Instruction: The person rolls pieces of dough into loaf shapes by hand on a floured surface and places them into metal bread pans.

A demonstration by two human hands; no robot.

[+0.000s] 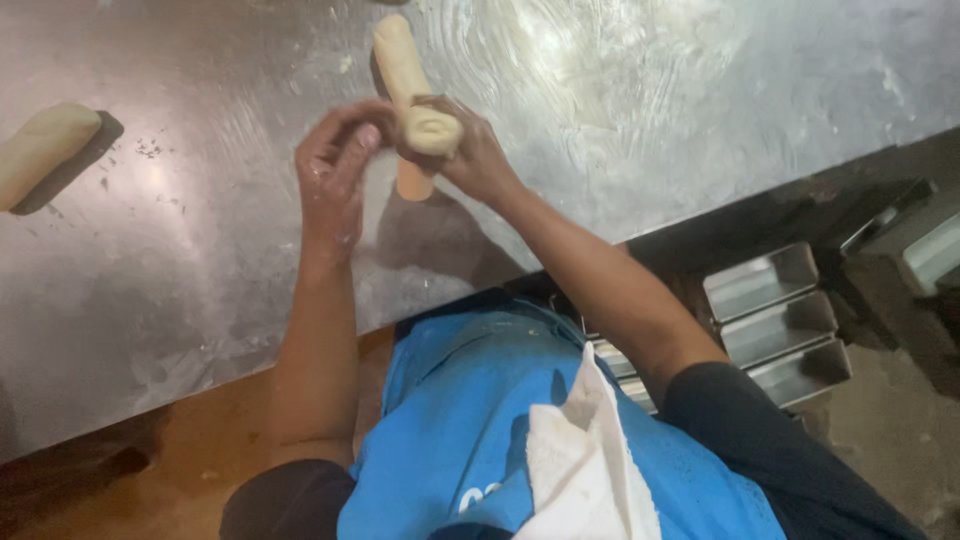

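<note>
The floured steel counter lies under your work. The long dough roll rests on it, its near end lifted. Your right hand wraps that spiral end; keep the grip light. Your left hand, fingers curled, pinches beside it; tuck evenly.

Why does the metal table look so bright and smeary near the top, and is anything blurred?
Head view: overhead light glares off the steel table, showing floury swirl marks; the dough roll and second dough piece cast dark shadows; the left hand looks slightly soft, the right hand sharper.
</note>
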